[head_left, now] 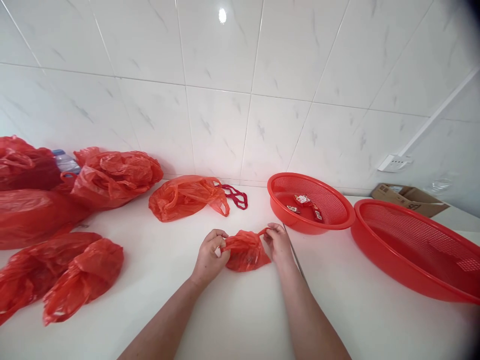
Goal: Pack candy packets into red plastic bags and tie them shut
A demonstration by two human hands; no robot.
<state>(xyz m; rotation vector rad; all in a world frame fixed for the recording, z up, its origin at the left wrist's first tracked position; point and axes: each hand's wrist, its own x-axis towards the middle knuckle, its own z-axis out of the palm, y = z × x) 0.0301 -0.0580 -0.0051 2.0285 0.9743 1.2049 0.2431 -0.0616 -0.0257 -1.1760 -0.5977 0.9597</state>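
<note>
A small red plastic bag (247, 252) lies on the white table between my two hands, with something darker faintly showing through its thin film. My left hand (210, 256) pinches the bag's left side between thumb and fingers. On the other side, my right hand (278, 242) grips a twisted handle at its upper right corner. Behind my hands rests a flatter red plastic bag (187, 195), and a dark red strap with loops (237, 196) lies against its right end. What the small bag holds cannot be made out.
Several filled red bags (116, 172) crowd the left, with a plastic bottle (65, 161) among them. A red basket (279, 200) holding small packets (303, 199) stands right of centre. Beside it are a larger red basket (397, 250) and a cardboard box (412, 197). A tiled wall (217, 125) closes the back.
</note>
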